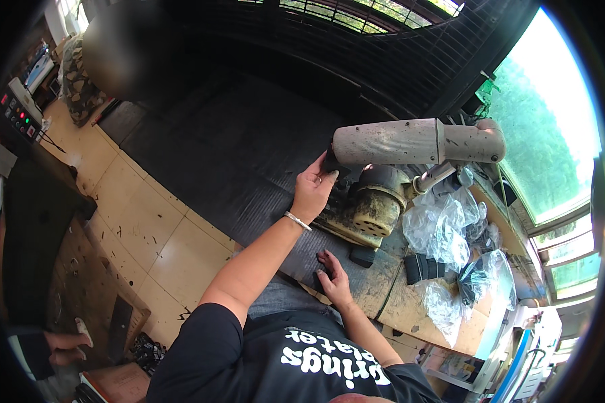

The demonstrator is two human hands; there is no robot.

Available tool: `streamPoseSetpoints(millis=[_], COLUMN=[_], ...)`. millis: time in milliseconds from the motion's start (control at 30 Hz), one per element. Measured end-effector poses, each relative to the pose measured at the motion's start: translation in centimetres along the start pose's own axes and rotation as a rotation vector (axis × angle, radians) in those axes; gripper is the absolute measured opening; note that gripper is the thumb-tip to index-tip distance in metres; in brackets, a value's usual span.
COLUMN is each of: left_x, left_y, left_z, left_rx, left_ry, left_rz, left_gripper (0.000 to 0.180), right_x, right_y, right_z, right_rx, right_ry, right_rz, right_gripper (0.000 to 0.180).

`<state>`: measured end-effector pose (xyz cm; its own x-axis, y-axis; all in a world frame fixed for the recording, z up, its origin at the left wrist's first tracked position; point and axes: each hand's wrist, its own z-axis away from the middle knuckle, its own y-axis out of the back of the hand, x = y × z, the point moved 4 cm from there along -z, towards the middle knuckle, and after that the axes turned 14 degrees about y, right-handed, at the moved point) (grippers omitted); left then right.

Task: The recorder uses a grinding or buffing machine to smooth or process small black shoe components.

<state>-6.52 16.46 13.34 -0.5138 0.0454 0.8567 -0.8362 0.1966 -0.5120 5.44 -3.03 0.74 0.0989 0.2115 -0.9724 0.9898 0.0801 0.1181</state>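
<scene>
My left hand (314,191) reaches forward, its fingers closed on a small black piece (329,161) at the left end of a grey cylindrical housing (386,142). What kind of piece it is, I cannot tell. Below the housing stands a stained, dusty machine with a round, vented motor (376,211). My right hand (335,279) is low over the near table edge, fingers apart and nothing visible in them. A small black block (362,256) lies close to it, at the machine's foot.
Clear plastic bags (440,225) and black padded pieces (423,269) lie on the worn board (390,282) at right. Black ribbed matting (208,127) covers the long table. Another person (81,80) is at far left, near a control box (20,111). A window (551,121) borders the right.
</scene>
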Motion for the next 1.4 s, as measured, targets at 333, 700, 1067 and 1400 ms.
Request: streamPoseSetpoints(millis=[333,700,1067,1400], left_x=[1.9,1.3,0.1,-0.1], left_y=[1.1,1.8,0.2,-0.3], left_z=[1.1,1.7,1.0,1.2], left_rx=[0.074,0.037,-0.032,-0.069], left_ry=[-0.031,0.029,0.049,0.233], left_rz=[0.032,-0.005,-0.057,0.188], left_gripper=[0.042,0.049,0.05,0.049], right_x=[0.0,-0.3,0.3,0.2], right_y=[0.1,0.1,0.2,0.0], right_z=[0.0,-0.1,0.0,0.1], right_rx=[-0.001,-0.009,-0.008,0.02], right_ry=[-0.004,0.003,-0.004,-0.006], right_rz=[0.007,0.019,0.013,0.002], right_gripper=[0.057,0.058,0.057,0.055])
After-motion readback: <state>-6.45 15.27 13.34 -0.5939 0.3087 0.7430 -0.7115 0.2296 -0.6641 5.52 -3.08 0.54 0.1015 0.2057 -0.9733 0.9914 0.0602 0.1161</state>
